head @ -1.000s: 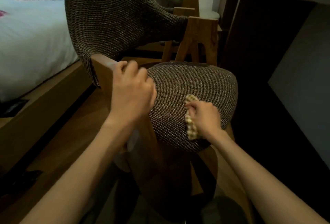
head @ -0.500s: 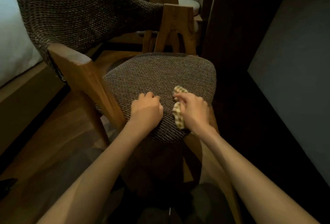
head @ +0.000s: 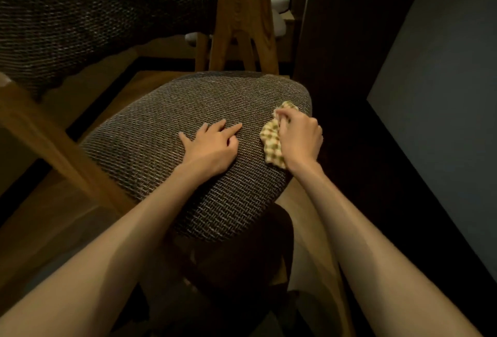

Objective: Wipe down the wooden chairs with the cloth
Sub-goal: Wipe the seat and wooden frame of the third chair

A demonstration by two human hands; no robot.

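The right hand point(head: 300, 141) grips a crumpled yellow-and-white checked cloth point(head: 273, 139) at the right edge of the brown woven seat point(head: 166, 148) of the wooden-framed chair. The cloth's long axis runs from the seat's far right edge back toward the person. The left hand point(head: 212, 145) rests spread on the middle of the seat.

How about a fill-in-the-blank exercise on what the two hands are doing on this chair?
1. The right hand grips the checked cloth against the chair's woven ____.
2. The left hand rests on it, holding ____.
3. The chair's frame is made of ____.
Missing words: seat; nothing; wood.
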